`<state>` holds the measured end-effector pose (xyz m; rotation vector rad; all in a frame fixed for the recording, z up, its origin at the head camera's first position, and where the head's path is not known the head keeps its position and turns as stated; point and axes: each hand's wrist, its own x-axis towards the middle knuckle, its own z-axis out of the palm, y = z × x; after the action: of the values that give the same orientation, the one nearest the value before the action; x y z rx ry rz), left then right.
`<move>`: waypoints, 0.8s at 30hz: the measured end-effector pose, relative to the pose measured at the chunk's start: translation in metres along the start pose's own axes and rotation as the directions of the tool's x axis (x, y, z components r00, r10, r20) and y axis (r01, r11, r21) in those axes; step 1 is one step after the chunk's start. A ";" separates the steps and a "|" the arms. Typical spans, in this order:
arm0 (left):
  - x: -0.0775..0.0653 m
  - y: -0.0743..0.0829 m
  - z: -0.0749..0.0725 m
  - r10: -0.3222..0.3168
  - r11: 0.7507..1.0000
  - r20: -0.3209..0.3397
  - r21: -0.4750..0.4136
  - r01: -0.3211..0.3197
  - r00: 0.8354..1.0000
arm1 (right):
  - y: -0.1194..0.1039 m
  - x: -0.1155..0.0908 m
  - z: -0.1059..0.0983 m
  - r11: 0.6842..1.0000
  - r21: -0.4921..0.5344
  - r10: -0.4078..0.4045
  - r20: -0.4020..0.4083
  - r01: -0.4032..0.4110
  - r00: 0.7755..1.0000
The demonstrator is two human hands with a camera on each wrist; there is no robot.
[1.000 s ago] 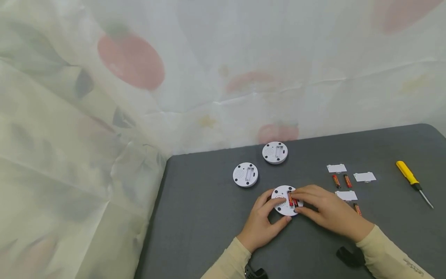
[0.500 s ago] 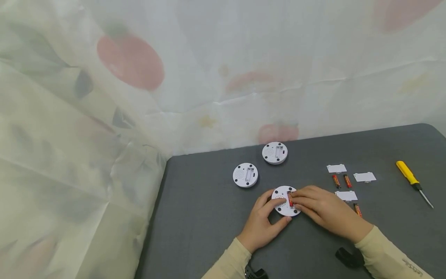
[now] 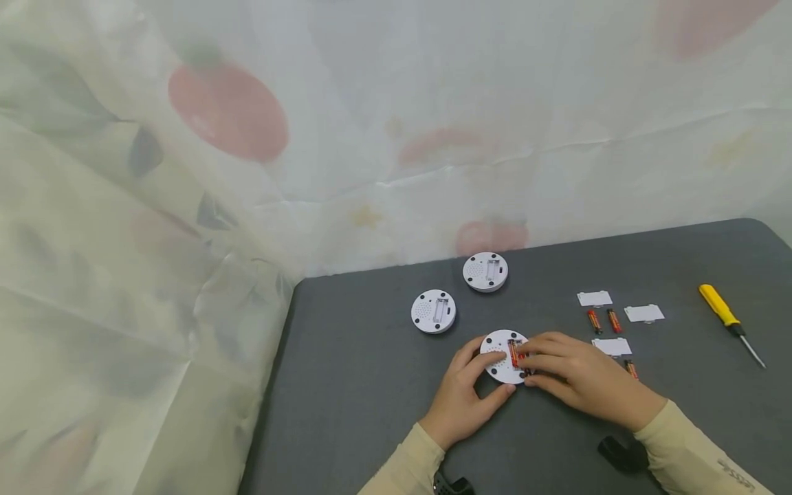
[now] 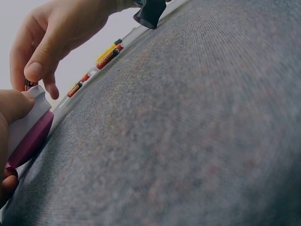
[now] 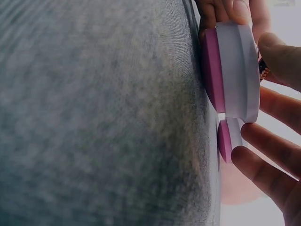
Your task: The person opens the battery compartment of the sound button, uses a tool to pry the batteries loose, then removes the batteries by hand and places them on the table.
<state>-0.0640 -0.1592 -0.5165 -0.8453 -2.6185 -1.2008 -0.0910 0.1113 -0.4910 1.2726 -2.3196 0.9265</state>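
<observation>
My left hand [image 3: 460, 402] grips the rim of a round white device [image 3: 494, 341], which lies with its battery side up. A red AAA-size battery [image 3: 513, 355] lies in the left slot of its compartment. My right hand [image 3: 581, 375] is over the compartment's right side, pinching a second battery [image 5: 263, 70] there. The fingers partly cover that battery, so how far it sits in the slot cannot be seen. From the side, in the right wrist view, the device shows a pink underside [image 5: 214, 70] below the white body.
Two similar devices with uncovered battery compartments, one [image 3: 423, 314] left and one [image 3: 474, 273] farther back, lie beyond my hands. To the right are white battery covers [image 3: 644, 313], several loose batteries [image 3: 614, 320] and a yellow-handled screwdriver [image 3: 718, 304]. A patterned curtain [image 3: 371, 137] hangs behind the table.
The right fingers have shifted slightly over the compartment; the second battery, hidden half a second ago, partly shows again. The left hand keeps its hold. The head view has shifted slightly.
</observation>
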 end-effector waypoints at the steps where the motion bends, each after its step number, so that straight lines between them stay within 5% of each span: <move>1: 0.000 0.000 0.000 0.000 1.000 0.000 0.001 0.000 1.000 | 0.000 0.000 0.000 1.000 0.005 0.003 0.000 -0.003 1.000; 12: 0.000 0.000 0.000 -0.006 1.000 0.000 -0.004 0.006 1.000 | -0.002 -0.002 -0.002 0.996 0.092 -0.008 -0.036 0.011 0.999; 24: -0.001 0.001 0.000 -0.044 0.999 0.009 -0.018 0.044 0.999 | 0.009 -0.015 -0.026 0.986 0.119 0.122 -0.066 -0.114 0.990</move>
<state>-0.0622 -0.1588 -0.5163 -0.8016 -2.6504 -1.2368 -0.0909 0.1421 -0.4840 1.1341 -2.3353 1.1411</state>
